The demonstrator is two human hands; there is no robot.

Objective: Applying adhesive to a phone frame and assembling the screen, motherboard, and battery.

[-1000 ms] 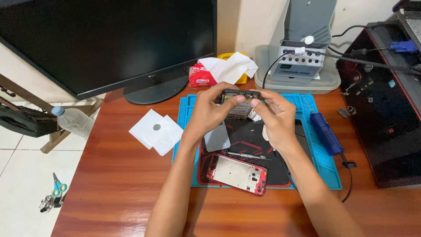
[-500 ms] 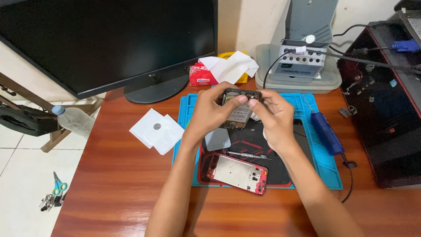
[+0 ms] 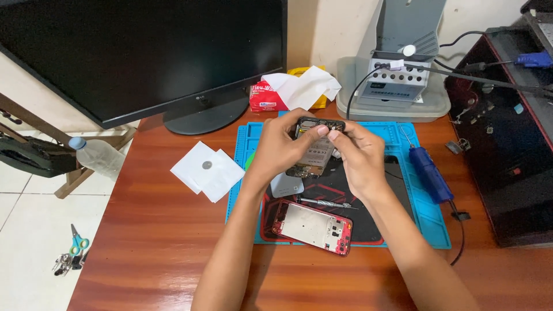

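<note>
Whereas a moment ago the dark opened phone body (image 3: 315, 151) lay flatter, it now tilts upright above the blue rubber work mat (image 3: 429, 222). Left hand (image 3: 280, 151) and right hand (image 3: 357, 156) pinch its top edge, thumbs pressed together. Below them lies a red metal phone frame (image 3: 313, 226), beside a slim screwdriver (image 3: 325, 203).

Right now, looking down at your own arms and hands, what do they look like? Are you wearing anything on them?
Both are bare. The left hand and the right hand wear no gloves, and I can see no rings, watch or wristband. The forearms are uncovered all the way to the bottom edge of the view: no sleeves show, and no straps, cables or markings. The fingernails are short and plain.
</note>
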